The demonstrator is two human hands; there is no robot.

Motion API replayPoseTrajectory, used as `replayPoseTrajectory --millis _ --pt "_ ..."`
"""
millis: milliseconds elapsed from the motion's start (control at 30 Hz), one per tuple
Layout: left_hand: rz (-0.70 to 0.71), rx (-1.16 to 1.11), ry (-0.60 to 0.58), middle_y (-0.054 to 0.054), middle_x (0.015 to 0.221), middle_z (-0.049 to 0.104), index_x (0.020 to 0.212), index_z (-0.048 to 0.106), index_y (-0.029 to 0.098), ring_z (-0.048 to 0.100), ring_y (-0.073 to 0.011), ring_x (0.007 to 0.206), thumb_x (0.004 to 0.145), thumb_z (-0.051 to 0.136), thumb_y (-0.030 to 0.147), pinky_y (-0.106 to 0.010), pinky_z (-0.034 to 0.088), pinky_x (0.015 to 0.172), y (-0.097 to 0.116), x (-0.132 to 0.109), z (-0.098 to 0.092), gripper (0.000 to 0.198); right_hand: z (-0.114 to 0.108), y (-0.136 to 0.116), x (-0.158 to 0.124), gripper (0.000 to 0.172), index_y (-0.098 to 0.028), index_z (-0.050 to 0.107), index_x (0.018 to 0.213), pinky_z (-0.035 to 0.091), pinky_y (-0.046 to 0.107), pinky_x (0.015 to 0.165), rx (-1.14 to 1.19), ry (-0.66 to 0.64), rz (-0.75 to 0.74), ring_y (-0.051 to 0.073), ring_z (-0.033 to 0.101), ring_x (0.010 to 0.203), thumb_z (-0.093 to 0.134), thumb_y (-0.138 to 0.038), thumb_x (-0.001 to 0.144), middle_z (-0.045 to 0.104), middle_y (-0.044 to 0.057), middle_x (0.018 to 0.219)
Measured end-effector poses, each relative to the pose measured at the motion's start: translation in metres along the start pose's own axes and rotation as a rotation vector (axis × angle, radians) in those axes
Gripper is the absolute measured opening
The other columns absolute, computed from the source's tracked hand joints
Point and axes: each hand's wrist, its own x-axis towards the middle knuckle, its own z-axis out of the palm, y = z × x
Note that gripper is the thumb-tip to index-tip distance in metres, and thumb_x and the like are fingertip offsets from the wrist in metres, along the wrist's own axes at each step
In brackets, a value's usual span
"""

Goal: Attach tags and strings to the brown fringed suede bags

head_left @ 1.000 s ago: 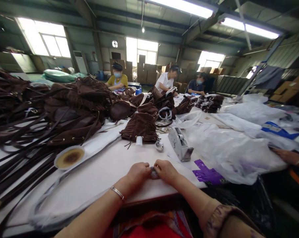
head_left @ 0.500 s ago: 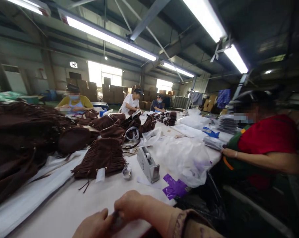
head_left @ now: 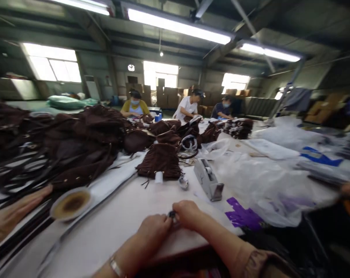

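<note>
My left hand (head_left: 154, 233) and my right hand (head_left: 187, 214) meet at the near edge of the white table (head_left: 125, 216). Both are closed in a pinch on one small dark object (head_left: 172, 215) between the fingertips; I cannot make out what it is. A bracelet shows on my left wrist. Beyond the hands lie a brown fringed bag (head_left: 160, 161) with a white tag, a small tape roll (head_left: 183, 181) and a grey tape dispenser (head_left: 208, 180).
A heap of brown bags and straps (head_left: 65, 143) fills the left. A round dish (head_left: 71, 203) sits near another person's hand (head_left: 12, 216) at far left. Clear plastic bags (head_left: 267, 181) and a purple piece (head_left: 243, 216) lie right. Three masked workers sit at the far end.
The view swung right toward a neighbour in red, then back left to the table. My hands stayed together on the small object. Another person's hand now reaches in at far left.
</note>
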Motion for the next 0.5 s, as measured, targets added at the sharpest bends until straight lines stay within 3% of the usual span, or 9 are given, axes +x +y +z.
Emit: replayPoseTrajectory --millis 67,133,333,400,500 --pt "0.063 0.024 -0.011 -0.007 0.088 0.067 0.105 0.063 0.020 0.064 -0.0210 0.077 0.094 0.044 0.020 -0.030 0.051 0.073 -0.009 -0.007 -0.006 0.022 -0.001 0.003 0.005 0.016 -0.020 0.072 0.086 0.044 0.032 0.072 -0.033 -0.055 -0.107 0.027 0.068 0.085 0.058 -0.021 0.079 0.074 0.013 0.089" --pt "0.095 0.013 0.019 -0.008 0.091 0.067 0.104 0.062 0.019 0.063 -0.0212 0.081 0.094 0.045 0.019 -0.031 0.051 0.075 -0.008 -0.009 -0.005 0.020 0.000 0.003 0.006 0.016 -0.020 0.072 0.084 0.042 0.031 0.072 -0.030 -0.046 -0.103 0.026 0.068 0.087 0.056 -0.020 0.080 0.074 0.013 0.089" --pt "-0.114 -0.041 0.141 -0.014 0.105 0.065 0.112 0.059 0.013 0.062 -0.0241 0.090 0.093 0.039 0.011 -0.036 0.054 0.079 0.036 0.002 0.013 0.027 0.021 -0.003 -0.004 0.020 -0.017 0.067 0.089 0.040 0.029 0.066 0.087 0.087 0.289 0.024 0.068 0.084 0.052 -0.031 0.087 0.073 0.013 0.088" --pt "-0.112 -0.027 0.133 -0.015 0.106 0.065 0.114 0.058 0.013 0.062 -0.0247 0.091 0.093 0.039 0.010 -0.037 0.054 0.078 0.037 0.001 0.015 0.029 0.023 -0.002 -0.004 0.018 -0.018 0.066 0.090 0.041 0.029 0.066 0.041 0.070 0.246 0.024 0.068 0.083 0.050 -0.024 0.087 0.073 0.012 0.088" --pt "-0.039 -0.016 0.091 -0.012 0.102 0.067 0.113 0.059 0.017 0.064 -0.0234 0.087 0.094 0.040 0.014 -0.035 0.054 0.077 0.021 -0.005 0.014 0.027 0.015 0.003 -0.001 0.018 -0.019 0.068 0.090 0.044 0.029 0.071 -0.039 0.026 0.000 0.024 0.069 0.086 0.051 -0.023 0.086 0.074 0.012 0.090"
